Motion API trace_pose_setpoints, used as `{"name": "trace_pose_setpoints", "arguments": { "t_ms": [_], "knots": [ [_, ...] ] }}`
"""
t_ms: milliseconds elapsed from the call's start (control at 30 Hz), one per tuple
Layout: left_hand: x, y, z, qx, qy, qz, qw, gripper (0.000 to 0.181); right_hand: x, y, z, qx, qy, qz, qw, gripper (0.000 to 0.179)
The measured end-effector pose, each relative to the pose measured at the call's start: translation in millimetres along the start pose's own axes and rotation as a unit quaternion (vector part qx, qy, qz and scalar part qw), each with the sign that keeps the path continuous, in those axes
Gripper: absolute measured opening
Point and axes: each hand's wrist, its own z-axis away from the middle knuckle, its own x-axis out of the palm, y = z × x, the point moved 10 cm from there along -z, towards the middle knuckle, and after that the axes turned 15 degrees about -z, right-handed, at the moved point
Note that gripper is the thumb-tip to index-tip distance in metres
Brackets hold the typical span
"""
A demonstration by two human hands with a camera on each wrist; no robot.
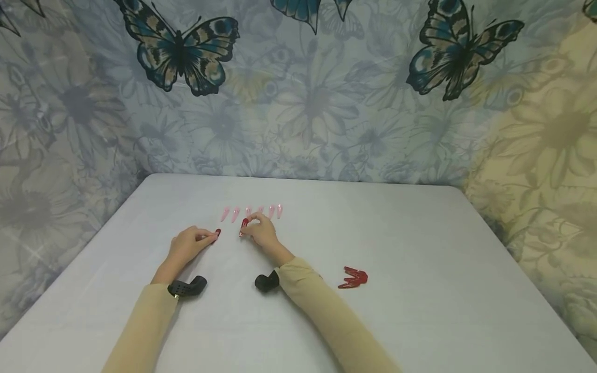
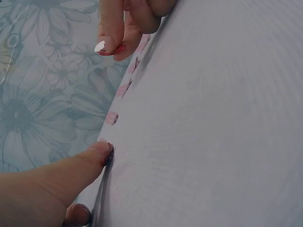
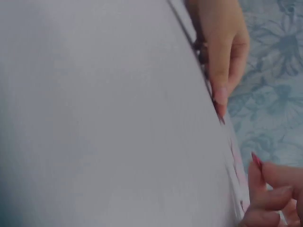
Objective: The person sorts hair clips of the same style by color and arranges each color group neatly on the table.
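My left hand (image 1: 190,243) is low over the white table, thumb and fingertips pinching a red snap hair clip (image 1: 217,232) close to the surface. To its right, my right hand (image 1: 264,233) pinches another red snap hair clip (image 1: 244,224); the left wrist view shows its shiny end (image 2: 100,47) raised beside the fingertips. Just beyond the hands, several pink hair clips (image 1: 235,214) lie in a row, partly covered by the right hand's fingers. A small pile of red hair clips (image 1: 356,277) lies right of the right forearm.
The white table (image 1: 420,238) ends at a cloth backdrop (image 1: 317,129) printed with flowers and butterflies. A black wrist camera (image 1: 188,286) is strapped to the left wrist, and another black camera (image 1: 267,282) sits at the right wrist, both close over the tabletop.
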Motion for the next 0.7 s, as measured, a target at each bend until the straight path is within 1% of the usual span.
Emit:
{"name": "trace_pose_setpoints", "arguments": {
  "t_ms": [67,133,200,267,367,500,633,700],
  "knots": [
    [0.6,0.0,0.7,0.001,0.0,0.001,1.0,0.033,1.3,-2.2,3.4,-0.025,0.014,0.02,0.9994,0.017],
    [1.5,-1.2,2.2,0.002,-0.001,0.002,1.0,0.032,4.3,-4.7,7.8,-0.048,0.017,0.05,0.9974,0.016],
    [1.6,-2.2,3.8,0.001,-0.002,0.001,1.0,0.032,6.9,-7.0,11.9,-0.06,0.017,0.077,0.9951,0.015],
    [1.0,-2.7,5.3,0.002,-0.002,0.001,1.0,0.031,8.1,-8.1,13.3,-0.069,0.016,0.09,0.9934,0.014],
    [0.6,-2.4,6.6,-0.001,-0.003,0.004,1.0,0.031,7.1,-8.3,12.0,-0.066,0.017,0.1,0.9926,0.014],
    [-0.9,-0.1,6.1,0.001,0.005,0.012,0.9999,0.03,4.7,-10.0,9.4,-0.061,0.012,0.113,0.9916,0.013],
    [-3.9,2.8,4.8,0.007,0.014,0.011,0.9998,0.03,5.5,-13.5,8.7,-0.063,0.001,0.134,0.989,0.015],
    [-4.0,3.2,4.3,0.006,0.012,0.009,0.9999,0.031,7.2,-15.2,9.3,-0.065,-0.005,0.146,0.987,0.015]
  ]
}}
